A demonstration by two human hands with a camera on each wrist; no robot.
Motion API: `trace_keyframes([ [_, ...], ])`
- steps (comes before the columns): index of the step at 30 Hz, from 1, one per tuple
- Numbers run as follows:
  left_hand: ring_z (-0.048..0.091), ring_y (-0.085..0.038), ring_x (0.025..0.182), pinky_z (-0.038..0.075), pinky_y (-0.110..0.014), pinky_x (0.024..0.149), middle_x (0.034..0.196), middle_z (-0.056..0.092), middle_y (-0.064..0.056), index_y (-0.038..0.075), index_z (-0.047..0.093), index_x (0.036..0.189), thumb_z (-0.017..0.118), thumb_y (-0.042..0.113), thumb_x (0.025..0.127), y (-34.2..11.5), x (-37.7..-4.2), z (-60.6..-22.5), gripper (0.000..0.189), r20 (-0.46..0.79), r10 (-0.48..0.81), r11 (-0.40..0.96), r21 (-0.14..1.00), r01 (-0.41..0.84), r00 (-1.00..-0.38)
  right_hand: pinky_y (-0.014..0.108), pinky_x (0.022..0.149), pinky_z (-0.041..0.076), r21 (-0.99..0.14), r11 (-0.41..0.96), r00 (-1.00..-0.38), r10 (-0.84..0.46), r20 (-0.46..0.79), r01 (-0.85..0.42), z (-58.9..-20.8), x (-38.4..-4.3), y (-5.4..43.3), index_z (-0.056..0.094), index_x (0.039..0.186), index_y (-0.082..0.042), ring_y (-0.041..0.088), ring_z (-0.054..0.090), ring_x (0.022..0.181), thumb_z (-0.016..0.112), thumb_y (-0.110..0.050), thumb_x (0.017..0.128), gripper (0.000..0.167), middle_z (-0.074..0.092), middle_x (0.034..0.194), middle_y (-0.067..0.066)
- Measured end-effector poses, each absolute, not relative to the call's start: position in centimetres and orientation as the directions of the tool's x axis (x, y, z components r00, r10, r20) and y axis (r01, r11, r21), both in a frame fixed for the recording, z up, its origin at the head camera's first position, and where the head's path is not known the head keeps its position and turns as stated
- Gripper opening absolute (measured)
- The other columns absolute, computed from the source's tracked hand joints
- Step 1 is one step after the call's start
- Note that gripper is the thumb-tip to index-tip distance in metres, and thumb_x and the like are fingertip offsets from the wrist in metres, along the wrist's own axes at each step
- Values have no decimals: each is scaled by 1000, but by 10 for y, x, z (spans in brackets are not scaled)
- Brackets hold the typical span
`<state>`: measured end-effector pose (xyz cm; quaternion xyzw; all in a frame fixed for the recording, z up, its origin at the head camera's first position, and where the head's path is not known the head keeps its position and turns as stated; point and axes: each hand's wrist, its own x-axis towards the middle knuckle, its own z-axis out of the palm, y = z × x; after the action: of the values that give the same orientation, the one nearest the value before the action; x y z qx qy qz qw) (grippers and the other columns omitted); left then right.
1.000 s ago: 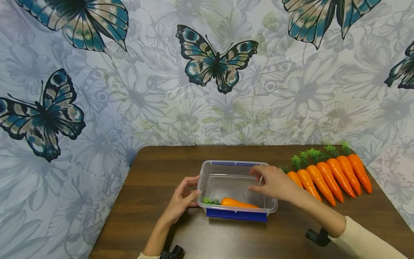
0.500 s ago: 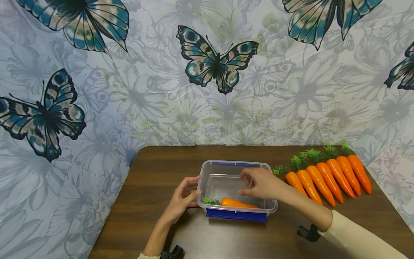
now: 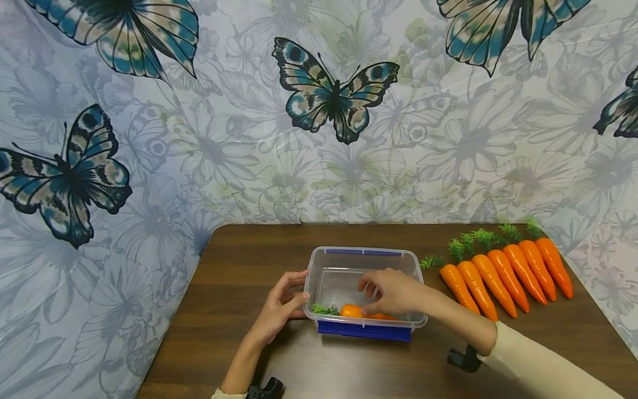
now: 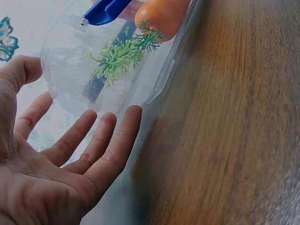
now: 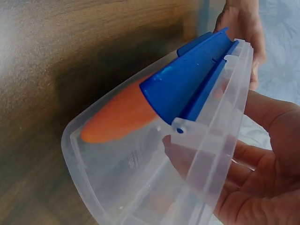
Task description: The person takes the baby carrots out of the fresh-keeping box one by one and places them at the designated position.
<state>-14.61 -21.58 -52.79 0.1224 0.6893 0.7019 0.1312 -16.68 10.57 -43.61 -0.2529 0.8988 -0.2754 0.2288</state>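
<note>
A clear plastic food box with blue latches stands uncovered on the table. One orange carrot with a green leafy top lies along the near wall inside it. My left hand rests on the box's left side, fingers extended and spread in the left wrist view. My right hand reaches over the right rim into the box, above the carrot, with loosely bent fingers and a gap between thumb and forefinger. Through the cloudy wall in the right wrist view, the carrot appears apart from the fingers.
Several more carrots lie side by side in a slanted row right of the box, green tops toward the back. The brown wooden table meets a butterfly-patterned cloth behind it. Dark wrist cameras sit on both wrists.
My right hand has moved left and down from the box's right rim to over the carrot inside. The left hand, the box and the carrots stay in place.
</note>
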Motion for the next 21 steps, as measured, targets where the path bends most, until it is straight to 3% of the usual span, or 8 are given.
trace_keyframes([
  [5,64,-48,127,68,-44,81,155,51,-29,14,50,155,66,11,106,-216,-146,-527,51,-8,349,-16,1000,-14,-937,40,89,62,-618,696,-731,-625,-273,-365,-440,-169,100,72,121,-9,19,73,95,88,-29,91,39,78,109,7],
  [10,64,-48,127,68,-45,81,155,50,-29,13,50,155,66,12,106,-216,-146,-527,51,-8,354,-17,1000,-15,-935,33,87,62,-633,671,-700,-661,-272,-387,-445,-171,97,73,120,-8,15,74,91,87,-21,91,34,78,105,5],
  [21,64,-49,127,68,-45,81,155,51,-29,14,50,154,66,12,106,-216,-146,-529,50,-5,353,-14,1000,-11,-935,31,91,62,-617,656,-649,-703,-290,-435,-450,-173,90,73,116,-11,16,76,92,84,-14,91,28,79,107,6],
])
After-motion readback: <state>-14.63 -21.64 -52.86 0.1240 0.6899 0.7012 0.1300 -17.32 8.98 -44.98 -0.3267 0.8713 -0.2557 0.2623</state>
